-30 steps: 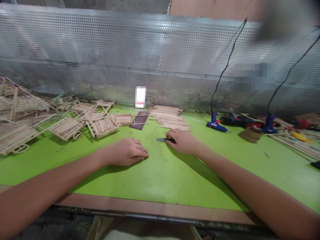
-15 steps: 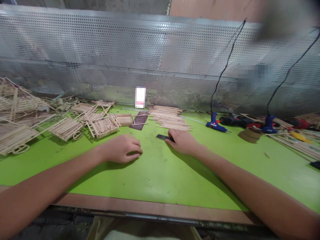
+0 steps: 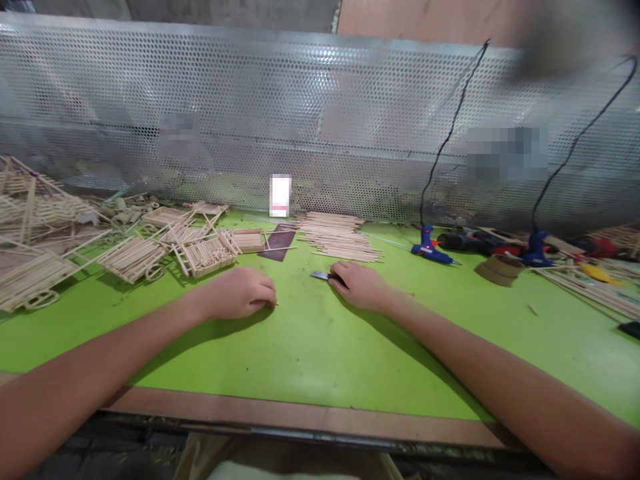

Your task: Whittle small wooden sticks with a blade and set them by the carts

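Observation:
My right hand (image 3: 361, 285) is wrapped round the dark handle of a small knife (image 3: 320, 275), its flat blade pointing left just above the green tabletop (image 3: 300, 360). To the left, my left hand (image 3: 245, 293) rests low over the table with its fingers curled together; what they hold, if anything, is too small to name. Beyond my right hand lies a stack of thin wooden sticks (image 3: 337, 233). A dark rectangular sheet (image 3: 278, 243) lies left of that stack.
Small stick-built carts (image 3: 207, 253) crowd the left side. A blue glue gun (image 3: 431, 248), a second blue glue gun (image 3: 537, 250) and a brown round piece (image 3: 500, 269) sit at the right. A perforated metal screen (image 3: 300, 113) stands behind.
My left hand has moved slightly left and its fingers are closer together. The knife blade has tilted and now looks brighter; my right hand has barely shifted.

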Motion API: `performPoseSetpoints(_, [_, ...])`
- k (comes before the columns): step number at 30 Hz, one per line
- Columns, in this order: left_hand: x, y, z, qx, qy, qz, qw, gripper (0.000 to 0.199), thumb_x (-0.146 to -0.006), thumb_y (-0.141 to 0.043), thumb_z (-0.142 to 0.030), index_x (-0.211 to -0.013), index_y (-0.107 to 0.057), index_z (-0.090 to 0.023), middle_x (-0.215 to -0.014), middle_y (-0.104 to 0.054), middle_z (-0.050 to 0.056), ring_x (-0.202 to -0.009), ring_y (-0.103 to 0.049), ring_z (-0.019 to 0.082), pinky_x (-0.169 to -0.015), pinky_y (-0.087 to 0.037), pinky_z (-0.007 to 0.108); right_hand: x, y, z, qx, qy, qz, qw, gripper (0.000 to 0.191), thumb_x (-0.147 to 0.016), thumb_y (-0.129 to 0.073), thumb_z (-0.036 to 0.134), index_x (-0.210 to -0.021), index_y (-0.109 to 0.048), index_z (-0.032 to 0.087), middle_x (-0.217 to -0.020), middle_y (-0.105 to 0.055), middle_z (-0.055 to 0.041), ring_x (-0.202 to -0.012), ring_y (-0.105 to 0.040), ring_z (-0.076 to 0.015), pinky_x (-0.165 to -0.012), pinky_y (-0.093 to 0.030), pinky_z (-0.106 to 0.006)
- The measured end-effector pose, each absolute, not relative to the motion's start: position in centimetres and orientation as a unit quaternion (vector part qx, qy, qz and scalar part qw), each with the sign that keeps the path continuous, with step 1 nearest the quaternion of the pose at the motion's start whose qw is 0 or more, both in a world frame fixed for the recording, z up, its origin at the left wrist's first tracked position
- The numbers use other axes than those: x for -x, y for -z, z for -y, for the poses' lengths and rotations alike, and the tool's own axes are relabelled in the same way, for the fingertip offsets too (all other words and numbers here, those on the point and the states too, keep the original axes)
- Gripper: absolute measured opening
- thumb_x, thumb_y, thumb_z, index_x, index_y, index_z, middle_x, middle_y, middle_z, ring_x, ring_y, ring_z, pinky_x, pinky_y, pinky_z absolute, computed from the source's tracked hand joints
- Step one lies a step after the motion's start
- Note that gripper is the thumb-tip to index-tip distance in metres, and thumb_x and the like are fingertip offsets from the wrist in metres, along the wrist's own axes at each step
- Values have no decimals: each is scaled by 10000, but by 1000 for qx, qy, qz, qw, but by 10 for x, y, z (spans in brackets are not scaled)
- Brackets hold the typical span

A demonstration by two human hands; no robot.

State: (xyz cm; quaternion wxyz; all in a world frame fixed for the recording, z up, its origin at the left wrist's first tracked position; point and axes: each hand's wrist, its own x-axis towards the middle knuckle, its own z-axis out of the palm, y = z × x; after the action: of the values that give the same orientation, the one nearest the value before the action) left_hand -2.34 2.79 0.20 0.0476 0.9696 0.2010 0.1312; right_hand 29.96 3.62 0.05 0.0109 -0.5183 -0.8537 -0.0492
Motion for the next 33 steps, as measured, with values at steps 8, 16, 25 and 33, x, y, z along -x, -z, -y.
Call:
performPoseSetpoints(8, [28, -1, -34, -964, -127, -227, 46, 186, -957, -628, -151, -995, -797, -220, -975, -800, 3, -829, -730, 160, -795, -557, 298, -301, 4, -38, 507, 39, 861, 23, 222, -1078, -444, 334, -1018, -597, 184, -1029, -694, -97, -849, -628, -217, -702, -385, -312])
performPoseSetpoints(16, [31, 0, -36, -954, -112, -274, 54, 360, -1011, -493, -89, -1090, -803, -253, -1056, -793, 6, -835, -738, 145, -786, -563, 277, -301, 3, -39, 508, 37, 860, 23, 226, -1077, -439, 343, -1007, -585, 186, -1014, -691, -92, -831, -621, -210, -690, -377, -312])
performPoseSetpoints(25, [34, 4, -39, -952, -126, -267, 78, 220, -1026, -575, -208, -1023, -793, -240, -1034, -797, -1, -864, -744, 153, -845, -562, 298, -300, 2, -36, 514, 22, 857, 26, 205, -1073, -451, 331, -1023, -583, 183, -1038, -699, -102, -872, -638, -223, -712, -398, -319])
performPoseSetpoints(33, [22, -3, -26, -950, -125, -261, 117, 170, -1000, -621, -183, -1003, -787, -219, -1039, -777, 14, -867, -726, 158, -816, -526, 270, -281, -14, -12, 469, 36, 882, 34, 234, -1072, -459, 371, -1112, -613, 199, -991, -732, -74, -782, -643, -217, -606, -337, -309])
